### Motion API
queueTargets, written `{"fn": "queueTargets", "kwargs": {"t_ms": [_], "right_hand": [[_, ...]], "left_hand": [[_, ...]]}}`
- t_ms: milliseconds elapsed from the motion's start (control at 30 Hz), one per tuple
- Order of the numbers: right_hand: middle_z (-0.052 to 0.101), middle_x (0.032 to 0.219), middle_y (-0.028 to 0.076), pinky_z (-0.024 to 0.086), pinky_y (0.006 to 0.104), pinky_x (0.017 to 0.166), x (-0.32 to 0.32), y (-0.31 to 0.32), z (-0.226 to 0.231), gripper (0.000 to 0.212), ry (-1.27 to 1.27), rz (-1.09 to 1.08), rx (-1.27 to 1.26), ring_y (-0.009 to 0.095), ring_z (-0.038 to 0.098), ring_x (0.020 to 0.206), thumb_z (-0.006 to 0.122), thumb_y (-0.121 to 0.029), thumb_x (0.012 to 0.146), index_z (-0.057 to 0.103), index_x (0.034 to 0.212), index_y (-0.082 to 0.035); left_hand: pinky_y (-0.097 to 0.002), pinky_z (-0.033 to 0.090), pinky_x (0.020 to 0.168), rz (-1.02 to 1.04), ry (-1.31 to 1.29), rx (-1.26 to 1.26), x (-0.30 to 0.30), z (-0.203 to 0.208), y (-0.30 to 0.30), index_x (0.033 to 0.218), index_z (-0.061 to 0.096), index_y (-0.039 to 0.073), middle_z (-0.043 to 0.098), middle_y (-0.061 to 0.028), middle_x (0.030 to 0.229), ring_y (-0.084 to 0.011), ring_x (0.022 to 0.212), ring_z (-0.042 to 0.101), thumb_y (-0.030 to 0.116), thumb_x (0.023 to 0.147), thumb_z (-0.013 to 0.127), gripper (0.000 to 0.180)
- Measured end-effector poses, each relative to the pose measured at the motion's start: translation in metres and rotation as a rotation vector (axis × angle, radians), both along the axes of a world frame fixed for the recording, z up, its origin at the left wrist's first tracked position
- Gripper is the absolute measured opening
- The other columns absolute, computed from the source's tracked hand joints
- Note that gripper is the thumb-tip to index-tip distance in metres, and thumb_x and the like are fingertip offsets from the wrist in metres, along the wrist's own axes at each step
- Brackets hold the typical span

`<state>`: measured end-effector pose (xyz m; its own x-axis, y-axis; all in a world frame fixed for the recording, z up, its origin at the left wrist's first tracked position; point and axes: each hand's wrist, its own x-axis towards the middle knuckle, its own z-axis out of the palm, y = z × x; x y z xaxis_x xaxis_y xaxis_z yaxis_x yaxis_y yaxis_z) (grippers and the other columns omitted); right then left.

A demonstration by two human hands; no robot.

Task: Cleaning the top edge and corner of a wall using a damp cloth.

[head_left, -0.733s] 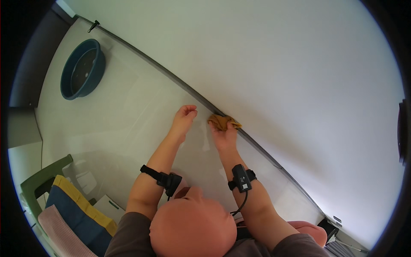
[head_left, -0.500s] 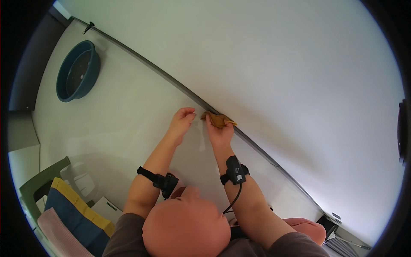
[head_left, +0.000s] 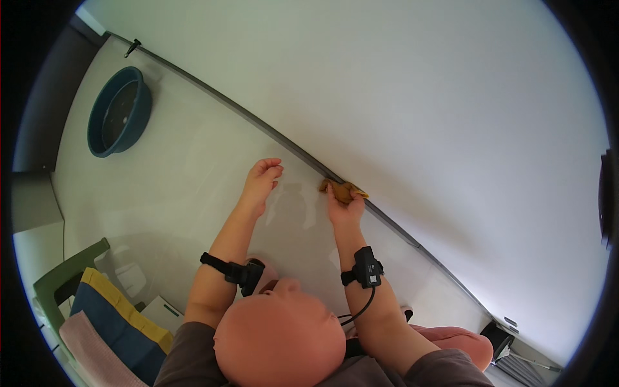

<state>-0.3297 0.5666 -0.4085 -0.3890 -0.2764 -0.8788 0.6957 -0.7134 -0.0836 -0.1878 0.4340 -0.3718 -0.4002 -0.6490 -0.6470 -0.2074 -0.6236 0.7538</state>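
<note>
Plainly, cloth [head_left: 343, 191] meets skirting [head_left: 264, 128]; floor [head_left: 193, 148] opens leftward.

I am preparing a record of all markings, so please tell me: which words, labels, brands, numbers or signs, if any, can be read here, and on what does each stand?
No text can be read.
Black device on the right forearm: tiny pale markings and a white label, too small to read.
Brown cloth and blue basin: no writing shows.

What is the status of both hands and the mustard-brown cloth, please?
Right hand gripping cloth at long dark-grey strip. Left hand apart, loosely curled, nothing seen in it. Round blue-green plastic basin off left, clear of both hands.
</note>
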Motion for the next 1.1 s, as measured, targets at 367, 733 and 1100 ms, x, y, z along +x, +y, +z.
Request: {"fn": "queueTargets", "kwargs": {"t_ms": [367, 733, 1100], "right_hand": [[0.039, 0.129, 0.012, 0.029, 0.0494, 0.103, -0.008, 0.05, -0.067, 0.033, -0.022, 0.113, 0.045, 0.029, 0.036, 0.12, 0.03, -0.011, 0.091, 0.041, 0.12, -0.004], [0.04, 0.129, 0.011, 0.03, 0.0503, 0.101, -0.005, 0.11, -0.095, 0.032, -0.072, 0.125, 0.208, 0.03, 0.036, 0.12, 0.032, -0.017, 0.092, 0.041, 0.12, -0.006], [0.038, 0.132, 0.01, 0.028, 0.0497, 0.103, -0.025, 0.135, -0.081, 0.036, -0.029, 0.083, 0.319, 0.029, 0.034, 0.123, 0.031, -0.021, 0.093, 0.038, 0.126, -0.009]], "left_hand": [[-0.0234, 0.037, 0.073, 0.061, -0.001, -0.007, 0.006, -0.054, -0.003, 0.102, 0.054, 0.008, 0.056, 0.0013, 0.092, -0.0069, 0.084, 0.049, 0.012, 0.081, 0.053, 0.021], [-0.0268, 0.042, 0.071, -0.378, -0.13, -0.17, 0.029, -0.115, 0.014, 0.095, 0.056, 0.006, 0.057, -0.0035, 0.088, -0.0144, 0.084, 0.053, 0.013, 0.08, 0.056, 0.017], [-0.033, 0.047, 0.068, -1.147, 0.075, -0.66, 0.006, -0.085, -0.006, 0.084, 0.056, 0.0, 0.057, -0.0134, 0.085, -0.0249, 0.079, 0.058, 0.012, 0.079, 0.058, 0.013]]}}
